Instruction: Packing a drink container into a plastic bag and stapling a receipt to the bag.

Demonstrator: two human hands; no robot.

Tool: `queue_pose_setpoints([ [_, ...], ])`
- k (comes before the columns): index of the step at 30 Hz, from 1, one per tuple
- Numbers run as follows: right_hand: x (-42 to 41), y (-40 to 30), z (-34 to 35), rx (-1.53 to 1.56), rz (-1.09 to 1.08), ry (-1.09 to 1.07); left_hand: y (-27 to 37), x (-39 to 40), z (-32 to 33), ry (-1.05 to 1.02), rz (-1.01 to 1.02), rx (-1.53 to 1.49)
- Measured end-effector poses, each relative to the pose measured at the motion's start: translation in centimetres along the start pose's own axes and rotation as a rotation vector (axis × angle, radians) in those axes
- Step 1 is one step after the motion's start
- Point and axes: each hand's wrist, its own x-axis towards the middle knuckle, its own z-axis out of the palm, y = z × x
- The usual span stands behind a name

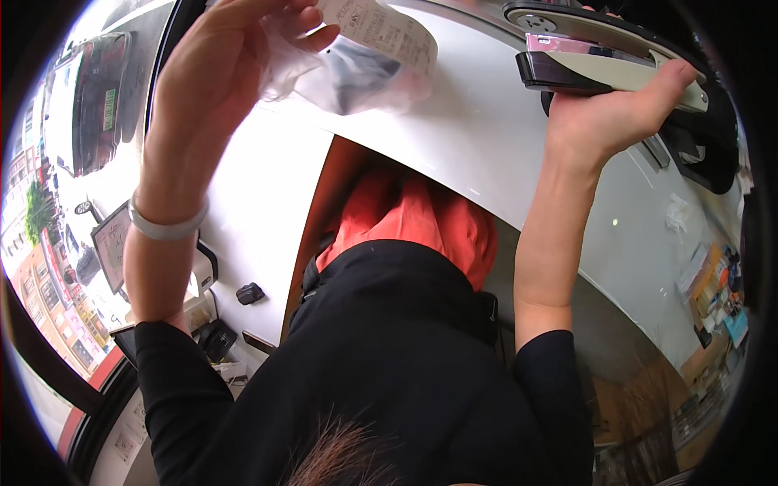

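Note:
My left hand, with a pale bangle at the wrist, is raised at the upper left and grips a clear plastic bag. Something dark and blurred shows inside the bag. A printed paper slip hangs against it, curling at its end. At the upper right, my right hand is closed around a cream and black handled tool, which looks like a large stapler. Its far parts and some of my fingers are hidden behind it. A pink object shows between its arms.
A white desk curves around my body. On the left are a small black object, a tablet-like screen and a window onto a street with a parked car. Crumpled clear plastic and mixed packets lie at the right.

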Motion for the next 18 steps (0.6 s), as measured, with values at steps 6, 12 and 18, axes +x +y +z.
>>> queue_pose_setpoints([
  [6,1.4,-1.2,-0.8,-0.094,0.023,-0.073,-3.2,-3.2,4.8,0.156,0.183,-0.465],
  [12,-1.0,-0.6,0.9,-0.073,0.005,-0.218,-4.5,-3.8,5.8,0.166,0.328,-0.565],
  [18,-1.7,0.4,1.3,-0.072,-0.134,-0.169,-4.2,-8.2,3.6,0.165,0.651,0.682],
])
